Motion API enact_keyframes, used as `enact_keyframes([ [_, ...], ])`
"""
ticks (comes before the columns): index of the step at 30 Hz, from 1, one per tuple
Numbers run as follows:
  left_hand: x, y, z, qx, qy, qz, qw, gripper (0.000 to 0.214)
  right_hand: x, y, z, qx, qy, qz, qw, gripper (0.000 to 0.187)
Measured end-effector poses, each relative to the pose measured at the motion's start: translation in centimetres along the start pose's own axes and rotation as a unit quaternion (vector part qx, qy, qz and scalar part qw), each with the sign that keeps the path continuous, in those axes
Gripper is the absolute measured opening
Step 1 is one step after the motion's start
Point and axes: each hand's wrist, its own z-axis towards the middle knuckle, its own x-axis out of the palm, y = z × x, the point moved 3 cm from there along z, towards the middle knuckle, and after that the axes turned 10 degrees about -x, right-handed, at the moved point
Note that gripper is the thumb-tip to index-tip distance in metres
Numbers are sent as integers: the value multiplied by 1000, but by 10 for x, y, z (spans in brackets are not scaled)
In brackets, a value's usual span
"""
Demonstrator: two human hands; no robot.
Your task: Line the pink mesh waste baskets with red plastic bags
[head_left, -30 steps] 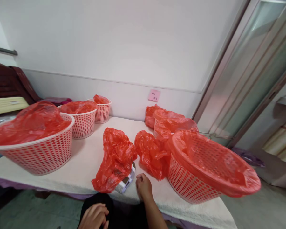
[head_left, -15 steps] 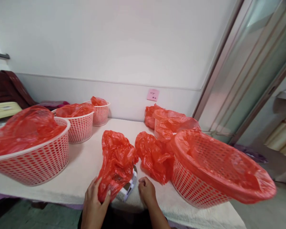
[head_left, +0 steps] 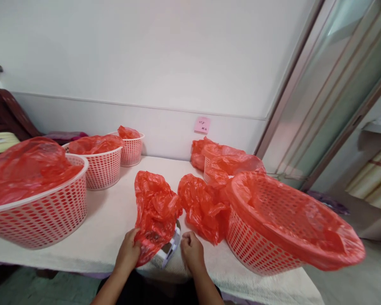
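A crumpled red plastic bag (head_left: 155,212) lies on the table in front of me, and its near left edge is pinched in my left hand (head_left: 128,250). Partly under the bag sits a white and brown object (head_left: 169,250) with a greyish edge; its kind is hard to make out. Just right of that object, my right hand (head_left: 193,252) is closed with curled fingers above the cloth. Whatever it holds, if anything, is hidden. Another crumpled red bag (head_left: 205,209) rests farther right, against a large basket lined with red plastic (head_left: 266,237).
On the left stand a big white perforated basket (head_left: 47,220) and two smaller ones (head_left: 104,169) (head_left: 131,150), each with red plastic inside. Another lined basket (head_left: 208,167) is at the back right. A pink note (head_left: 202,125) sticks to the wall. White cloth (head_left: 114,220) covers the table.
My left hand has shifted right and up along the bag, from spread fingers on it to a closed grip on its edge. The right hand has moved slightly up and left.
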Motion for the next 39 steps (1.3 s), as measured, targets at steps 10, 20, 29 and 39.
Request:
enact_keyframes([
  [10, 0, -5, 0, -16, 66, -22, 997, 15, 18, 16, 23, -41, -69, 66, 995, 55],
  [20, 3, -15, -1, 22, 72, -83, 994, 27, 39, 18, 43, -67, -52, 86, 993, 35],
  [29, -11, -15, 5, -26, 7, -128, 991, 33, 28, 26, 34, -93, -52, 79, 991, 14],
  [39, -39, -13, 1, -122, -68, -167, 976, 33, 10, 8, 41, -25, -150, 130, 980, 17],
])
